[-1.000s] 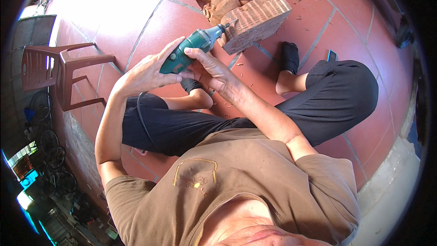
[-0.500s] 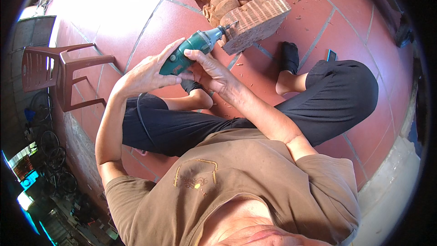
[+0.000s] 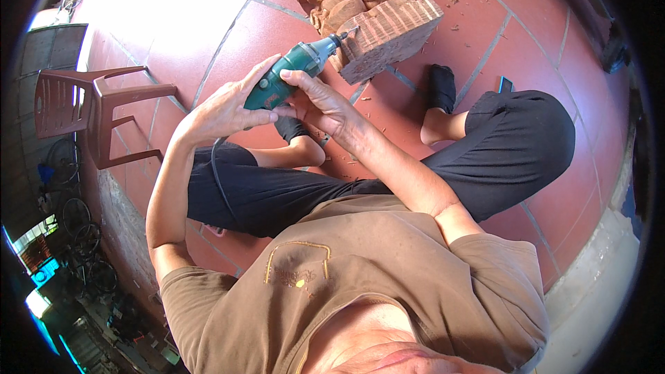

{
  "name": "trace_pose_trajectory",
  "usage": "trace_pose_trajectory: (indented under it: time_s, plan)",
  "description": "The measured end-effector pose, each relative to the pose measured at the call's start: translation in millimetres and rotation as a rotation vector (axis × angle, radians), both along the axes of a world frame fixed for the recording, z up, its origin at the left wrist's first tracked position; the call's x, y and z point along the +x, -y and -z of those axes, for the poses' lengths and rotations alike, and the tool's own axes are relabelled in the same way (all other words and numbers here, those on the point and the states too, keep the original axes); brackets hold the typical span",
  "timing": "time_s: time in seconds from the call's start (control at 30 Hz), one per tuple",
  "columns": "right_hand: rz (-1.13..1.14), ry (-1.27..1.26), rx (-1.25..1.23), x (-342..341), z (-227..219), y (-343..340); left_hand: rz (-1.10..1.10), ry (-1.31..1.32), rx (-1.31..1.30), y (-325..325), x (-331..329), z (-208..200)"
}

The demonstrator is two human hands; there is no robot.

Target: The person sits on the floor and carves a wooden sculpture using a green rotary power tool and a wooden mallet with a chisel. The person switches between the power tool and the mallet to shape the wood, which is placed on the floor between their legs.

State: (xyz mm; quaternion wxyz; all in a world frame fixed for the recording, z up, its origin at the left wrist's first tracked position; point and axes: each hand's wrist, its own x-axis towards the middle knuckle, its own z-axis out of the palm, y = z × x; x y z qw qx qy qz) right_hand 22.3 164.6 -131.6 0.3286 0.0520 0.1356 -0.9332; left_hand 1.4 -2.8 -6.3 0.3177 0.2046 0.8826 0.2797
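Observation:
A green rotary tool [image 3: 277, 84] with a grey collar lies tilted between my two hands. My left hand [image 3: 225, 105] closes round its rear body, fingers along the top and thumb below. From the other side my right hand [image 3: 320, 102] grips it, thumb on the casing and fingers partly hidden underneath. The slim bit [image 3: 346, 34] at its tip points at the striped base of a carved wooden figure [image 3: 391, 34]; whether it touches the wood I cannot tell. A dark cord [image 3: 220, 176] hangs from the tool across my trouser leg.
My crossed legs [image 3: 499, 152] in black trousers rest on the red tiled floor [image 3: 478, 21], where wood chips lie scattered. A brown plastic chair [image 3: 104, 107] stands at left. Beside my right-hand knee lies a small blue-edged dark object [image 3: 505, 84]. Bicycles [image 3: 77, 218] show at the far left.
The tool and both hands have shifted very slightly, with the bit moving a little up and left. The wooden figure stays where it was.

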Motion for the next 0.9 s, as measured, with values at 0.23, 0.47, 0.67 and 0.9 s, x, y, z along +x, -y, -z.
trace_pose_trajectory:
  time_s: [0.23,0.47,0.67,0.9]
  plan:
    - [0.001,-0.004,-0.002,-2,-1,0,0.009,-0.033,0.011,5,-1,6]
    - [-0.004,0.000,0.020,-3,-1,1,0.016,-0.058,0.004,6,-1,9]
    - [-0.006,0.000,0.007,-4,2,1,-0.046,0.048,-0.021,0,-2,1]
    - [-0.011,-0.009,0.003,-7,0,0,0.006,-0.062,0.000,8,-3,10]
